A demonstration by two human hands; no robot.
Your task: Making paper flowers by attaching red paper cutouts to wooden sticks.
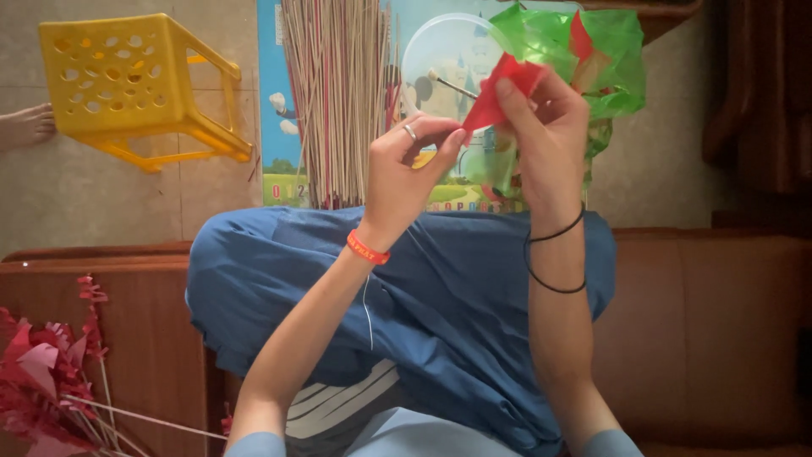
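My left hand (406, 165), with a ring and an orange wristband, pinches the lower edge of a red paper piece (499, 97). My right hand (550, 127), with black bands on its wrist, holds the same red paper together with crinkled green cellophane (584, 46) above it. A thin wooden stick (452, 83) pokes out behind the paper. Both hands are raised over my knees, which are covered in blue cloth (457, 296).
A bundle of thin bamboo sticks (338, 93) lies on a colourful mat (279, 101) with a round clear lid (444, 51). A yellow plastic stool (127, 80) lies tipped at top left beside another person's foot (25, 125). Finished red paper flowers on sticks (51, 372) lie at lower left.
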